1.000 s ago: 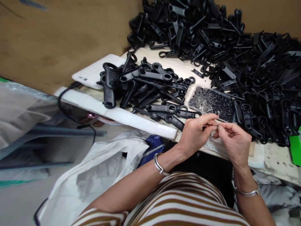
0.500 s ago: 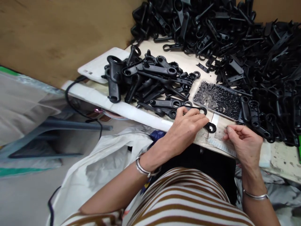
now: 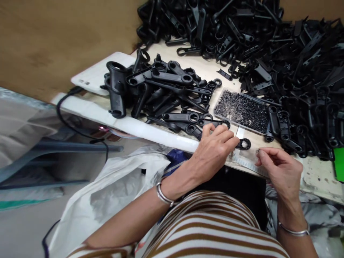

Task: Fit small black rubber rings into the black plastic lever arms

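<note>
My left hand is closed over a black plastic part at the table's front edge. The part's toothed ring end sticks out beyond my fingers, and the rest is hidden under the hand. To its right, my right hand pinches a tiny item between thumb and forefinger, too small to name. Behind both hands lies a shallow clear tray filled with small black and metallic pieces. Several black arm-shaped parts lie just left of my left hand.
A big heap of black plastic parts covers the back and right of the table. Another pile sits at the left, beside a flat white device with a black cable. White plastic sheeting hangs below the table edge.
The view has shifted slightly, so the table appears further left. My left hand has moved a little to the right with the black part. My right hand keeps its pinch.
</note>
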Demonstrator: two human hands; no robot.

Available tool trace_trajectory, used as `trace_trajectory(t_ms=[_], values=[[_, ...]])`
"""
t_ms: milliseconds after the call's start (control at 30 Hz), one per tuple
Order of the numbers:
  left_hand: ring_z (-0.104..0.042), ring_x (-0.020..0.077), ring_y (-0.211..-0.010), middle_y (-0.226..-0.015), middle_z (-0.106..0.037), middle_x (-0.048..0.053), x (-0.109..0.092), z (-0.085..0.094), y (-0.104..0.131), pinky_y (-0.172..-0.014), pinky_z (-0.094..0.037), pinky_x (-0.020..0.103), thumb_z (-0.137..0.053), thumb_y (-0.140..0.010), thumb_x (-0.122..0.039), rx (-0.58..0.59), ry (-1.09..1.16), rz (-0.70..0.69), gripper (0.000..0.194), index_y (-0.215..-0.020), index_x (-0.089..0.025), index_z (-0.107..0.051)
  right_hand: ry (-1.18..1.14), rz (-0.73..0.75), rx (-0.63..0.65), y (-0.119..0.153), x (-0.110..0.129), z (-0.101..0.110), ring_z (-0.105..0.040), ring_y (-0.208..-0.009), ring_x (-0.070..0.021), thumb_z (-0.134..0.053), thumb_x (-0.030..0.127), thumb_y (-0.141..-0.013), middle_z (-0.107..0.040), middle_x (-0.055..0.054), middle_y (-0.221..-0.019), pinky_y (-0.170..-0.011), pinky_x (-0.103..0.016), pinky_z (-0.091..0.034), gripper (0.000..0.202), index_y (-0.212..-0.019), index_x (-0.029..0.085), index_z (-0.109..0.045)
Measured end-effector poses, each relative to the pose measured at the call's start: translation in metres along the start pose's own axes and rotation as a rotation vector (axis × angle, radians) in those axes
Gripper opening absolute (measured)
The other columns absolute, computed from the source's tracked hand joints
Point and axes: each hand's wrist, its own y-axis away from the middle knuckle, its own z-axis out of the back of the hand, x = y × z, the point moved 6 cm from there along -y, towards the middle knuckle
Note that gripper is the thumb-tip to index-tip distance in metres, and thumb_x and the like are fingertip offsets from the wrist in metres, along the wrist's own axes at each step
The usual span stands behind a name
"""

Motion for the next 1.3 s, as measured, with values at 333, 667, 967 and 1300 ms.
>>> trace_trajectory(t_ms=[333,667,967,1300], values=[[-0.060,0.0199,-0.095,-0.101,-0.067,0.007,-0.014,-0.013,0.005,-0.086,-0.049,0.032,-0.060,-0.088,-0.011,-0.047,0.294,0.070,0.021,-0.109,-0.014,-0.055,0.269,0.257,0.053,0.003,0.014,-0.001,-0.061,-0.052,-0.0114,-0.064,0.027,-0.085,-0.070,0.001,-0.065,-0.056,-0.024,-0.053,0.012,-0.079,0.019,-0.070],[-0.062,0.0177,-0.090,-0.093,-0.067,0.005,-0.010,-0.015,0.009,-0.083,-0.052,0.030,-0.059,-0.090,-0.011,-0.137,0.402,0.077,0.018,-0.107,-0.015,-0.055,0.477,0.528,0.150,0.005,0.032,-0.021,-0.067,-0.070,-0.0133,-0.054,0.017,-0.091,-0.071,-0.003,-0.080,-0.070,-0.026,-0.052,0.009,-0.089,0.020,-0.063],[-0.060,0.0187,-0.088,-0.090,-0.067,0.006,-0.011,-0.016,0.008,-0.082,-0.052,0.031,-0.055,-0.092,-0.013,-0.145,0.436,0.056,0.014,-0.106,-0.014,-0.055,0.747,0.627,0.235,0.010,0.052,-0.035,-0.058,-0.060,-0.0160,-0.047,0.015,-0.095,-0.062,-0.004,-0.068,-0.060,-0.029,-0.043,0.021,-0.079,0.016,-0.061],[-0.058,0.0187,-0.085,-0.087,-0.065,0.005,-0.011,-0.015,0.008,-0.078,-0.051,0.030,-0.054,-0.093,-0.014,-0.136,0.434,0.050,0.008,-0.101,-0.013,-0.056,0.485,0.306,0.309,-0.006,0.033,-0.022,-0.069,-0.075,-0.0181,-0.053,0.027,-0.093,-0.075,-0.006,-0.087,-0.070,-0.027,-0.049,0.020,-0.094,0.017,-0.070]])
